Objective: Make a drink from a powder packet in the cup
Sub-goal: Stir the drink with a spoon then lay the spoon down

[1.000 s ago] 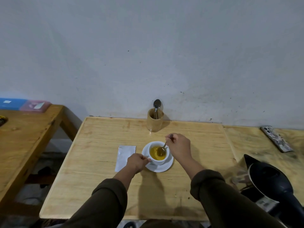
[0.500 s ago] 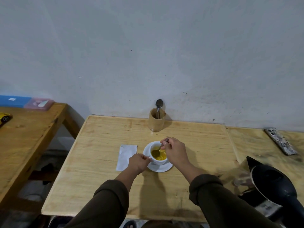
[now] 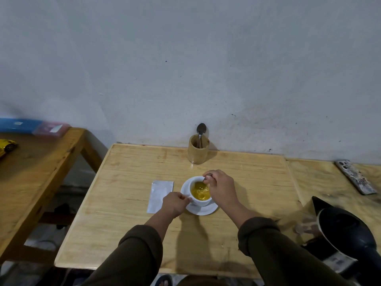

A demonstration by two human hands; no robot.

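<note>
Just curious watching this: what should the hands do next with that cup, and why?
Probably keep stirring gently. The right hand has the spoon dipped in the yellow drink, which looks unevenly mixed, while the left hand steadies the white cup on its saucer.

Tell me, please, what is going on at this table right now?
A person is stirring a yellow drink in the white cup with a spoon held in the right hand. The left hand steadies the cup on its saucer. The packet lies flat beside the saucer.
</note>
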